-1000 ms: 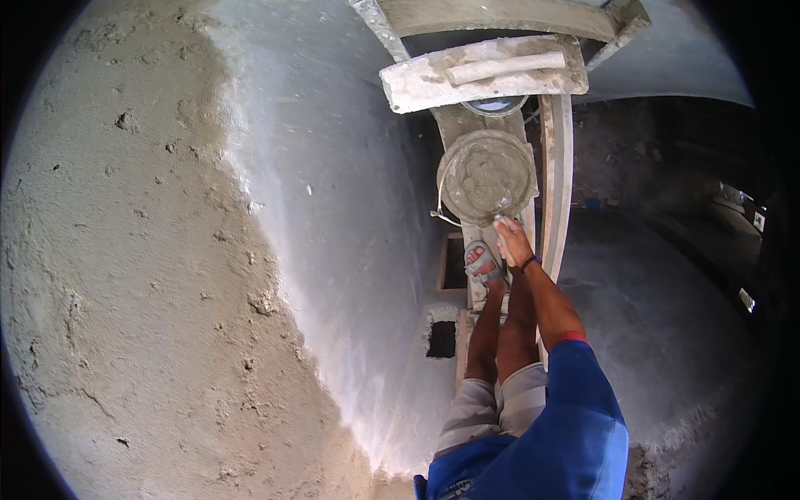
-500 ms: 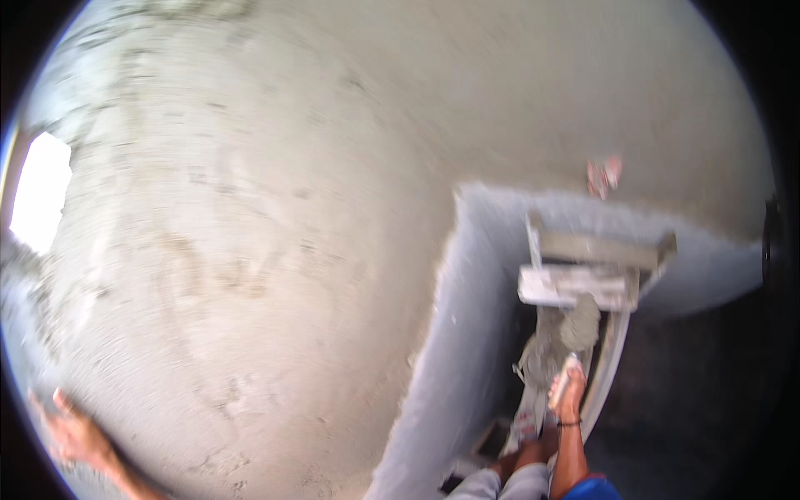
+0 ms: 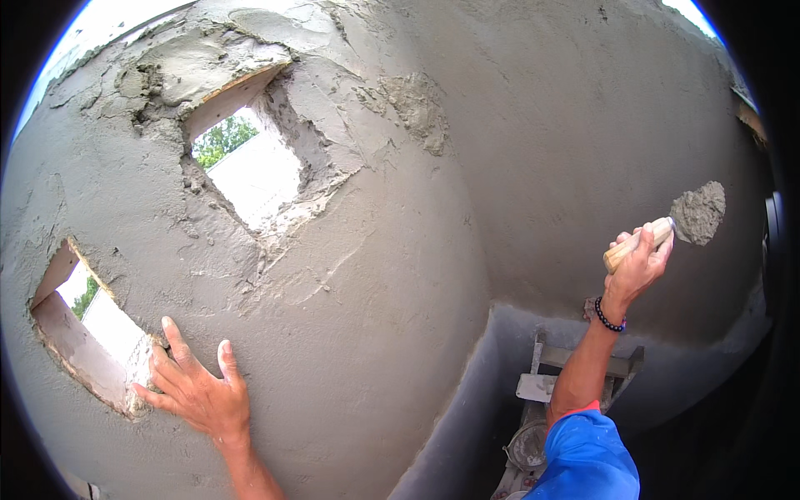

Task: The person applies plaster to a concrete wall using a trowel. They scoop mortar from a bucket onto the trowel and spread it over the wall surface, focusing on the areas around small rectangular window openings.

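Roughly plastered wall (image 3: 375, 267); 2 openings (image 3: 248, 171); left hand (image 3: 204, 393) by lower opening (image 3: 90, 333).

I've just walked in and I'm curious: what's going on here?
A person's right hand grips a wooden-handled trowel with a lump of grey mortar at its end, held up before the right-hand wall; whether the lump touches that wall is hard to tell. The left hand holds nothing; its fingers are spread at the left-hand wall, by the edge of the lower opening.
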A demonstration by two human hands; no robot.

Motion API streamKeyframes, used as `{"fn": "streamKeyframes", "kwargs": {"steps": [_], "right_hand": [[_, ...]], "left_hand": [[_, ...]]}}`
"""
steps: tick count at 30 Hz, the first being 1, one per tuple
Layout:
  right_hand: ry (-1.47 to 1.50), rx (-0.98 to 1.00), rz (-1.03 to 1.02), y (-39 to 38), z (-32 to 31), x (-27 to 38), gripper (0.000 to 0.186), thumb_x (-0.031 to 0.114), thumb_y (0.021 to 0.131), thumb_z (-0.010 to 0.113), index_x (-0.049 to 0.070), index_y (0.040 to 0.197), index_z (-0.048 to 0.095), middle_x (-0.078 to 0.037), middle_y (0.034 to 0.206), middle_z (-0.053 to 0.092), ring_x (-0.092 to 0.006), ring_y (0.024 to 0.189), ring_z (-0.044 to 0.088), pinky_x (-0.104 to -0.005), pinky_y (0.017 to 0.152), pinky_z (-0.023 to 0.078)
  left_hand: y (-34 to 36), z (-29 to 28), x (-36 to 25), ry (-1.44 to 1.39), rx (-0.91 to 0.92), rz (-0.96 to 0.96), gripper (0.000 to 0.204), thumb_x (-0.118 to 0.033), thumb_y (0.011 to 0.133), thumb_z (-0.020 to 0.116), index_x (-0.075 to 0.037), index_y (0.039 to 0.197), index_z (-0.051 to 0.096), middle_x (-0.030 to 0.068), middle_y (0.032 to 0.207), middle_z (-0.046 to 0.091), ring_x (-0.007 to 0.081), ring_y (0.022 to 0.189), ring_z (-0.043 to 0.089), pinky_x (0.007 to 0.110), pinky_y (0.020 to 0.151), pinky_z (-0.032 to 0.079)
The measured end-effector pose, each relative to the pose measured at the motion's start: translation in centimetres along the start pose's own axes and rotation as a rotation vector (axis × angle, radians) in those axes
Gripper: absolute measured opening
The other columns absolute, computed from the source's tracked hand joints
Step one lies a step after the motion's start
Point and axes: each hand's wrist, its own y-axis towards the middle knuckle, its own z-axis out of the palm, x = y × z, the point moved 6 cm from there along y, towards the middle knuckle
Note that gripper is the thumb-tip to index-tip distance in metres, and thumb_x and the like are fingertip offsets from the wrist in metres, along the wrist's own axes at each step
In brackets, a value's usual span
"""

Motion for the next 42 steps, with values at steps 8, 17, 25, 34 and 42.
{"fn": "streamKeyframes", "kwargs": {"steps": [8,17,25,34,42], "right_hand": [[-0.396,-0.002,-0.353,-1.7,18.6,-0.3,0.069,0.015,0.088,0.056,-0.013,0.141,0.021,-0.033,0.124,0.049,-0.0385,0.094,0.062,-0.0416,0.084,0.052],[-0.353,0.996,-0.128,-19.1,34.8,7.1,0.052,0.012,0.086,0.049,-0.011,0.13,0.034,-0.035,0.096,0.061,-0.0433,0.09,0.065,-0.0447,0.083,0.053],[0.506,0.794,0.817,-12.1,20.4,-10.1,0.032,0.017,0.093,0.052,0.005,0.122,0.046,-0.007,0.08,0.056,-0.0125,0.057,0.056,-0.0298,0.045,0.052],[0.484,0.924,1.188,-14.9,20.6,-19.2,0.043,0.049,0.098,0.042,0.009,0.111,0.051,-0.006,0.074,0.051,-0.0147,0.057,0.052,-0.029,0.048,0.048],[0.272,1.075,0.901,-16.1,28.1,-14.2,0.043,0.045,0.099,0.036,0.005,0.105,0.049,-0.006,0.067,0.051,-0.0149,0.049,0.051,-0.0312,0.041,0.047]], "left_hand": [[0.2,-0.7,0.0,-0.08,0.068,0.027,0.075,-0.051,0.089,0.051,-0.015,0.149,0.024,0.0194,0.124,0.045,0.0339,0.123,0.041,0.059,0.114,0.003],[0.1,-0.1,1.5,0.018,0.068,-0.004,0.072,-0.049,0.091,0.051,-0.02,0.15,0.022,0.0181,0.127,0.046,0.0316,0.126,0.041,0.056,0.116,0.003],[0.1,-0.3,0.0,-0.053,0.063,0.028,0.07,-0.048,0.091,0.05,-0.016,0.149,0.027,0.0191,0.125,0.046,0.0325,0.124,0.041,0.057,0.115,0.004],[0.2,-0.3,0.0,-0.036,0.025,0.058,0.069,-0.048,0.091,0.05,-0.015,0.148,0.03,0.0202,0.123,0.047,0.0339,0.123,0.041,0.058,0.114,0.007],[0.3,-0.5,0.0,-0.016,-0.005,0.073,0.067,-0.047,0.092,0.049,-0.014,0.147,0.031,0.0194,0.122,0.047,0.0339,0.122,0.042,0.059,0.113,0.008]]}}
